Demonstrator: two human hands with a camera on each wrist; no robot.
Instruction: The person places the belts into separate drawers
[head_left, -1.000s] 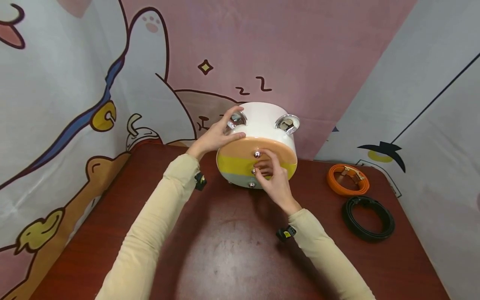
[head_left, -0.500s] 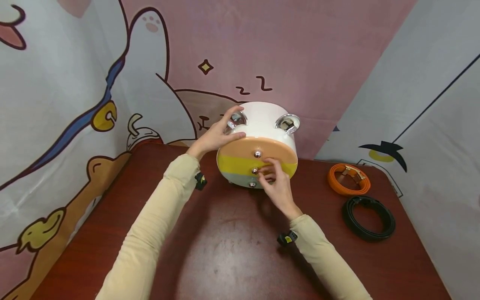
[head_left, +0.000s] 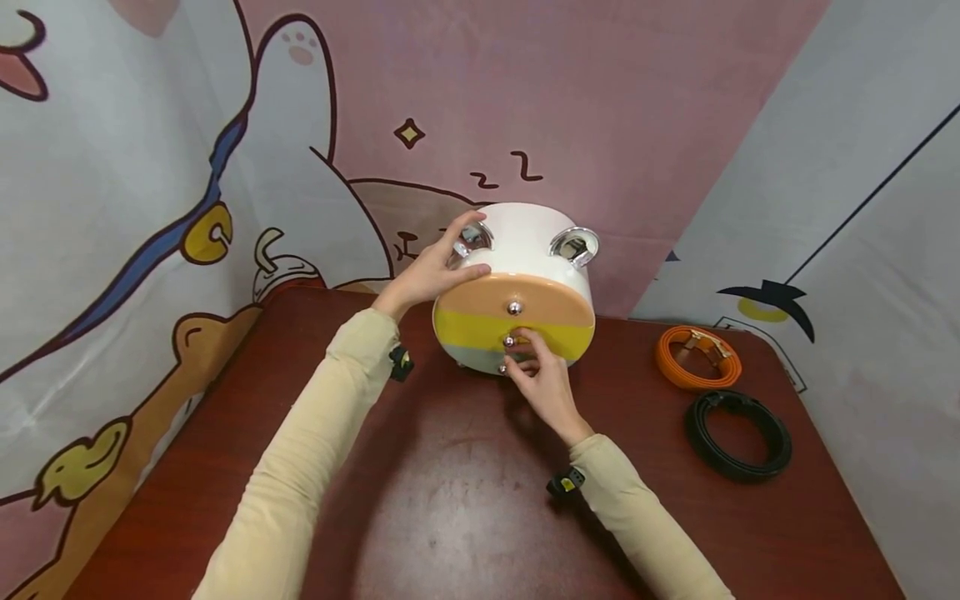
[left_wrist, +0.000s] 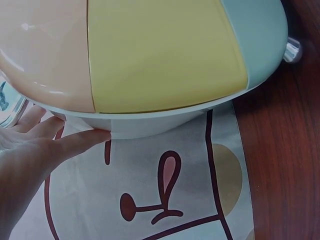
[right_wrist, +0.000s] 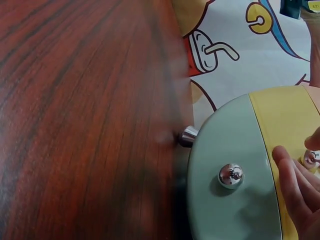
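A small drawer box [head_left: 525, 237] with a white shell stands against the back wall. Its front has an orange, a yellow [left_wrist: 165, 55] and a green drawer [right_wrist: 235, 210], each with a silver knob; two silver ears stick out on top. My left hand [head_left: 431, 271] grips the box at its left ear, the thumb along the upper front edge. My right hand [head_left: 546, 383] is at the front, thumb and forefinger apart on either side of the middle knob [right_wrist: 311, 159]. The thumb is close to the bottom knob [right_wrist: 230, 176]. All three drawers look closed.
A coiled orange belt [head_left: 663, 371] and a coiled black belt [head_left: 697, 442] lie at the right of the dark red wooden table [head_left: 450, 517]. Cartoon-printed cloth [head_left: 562, 108] hangs close behind the box and along both sides.
My right hand has moved down the front, its forefinger from near the top knob to the middle one. My left hand and the box stay put.
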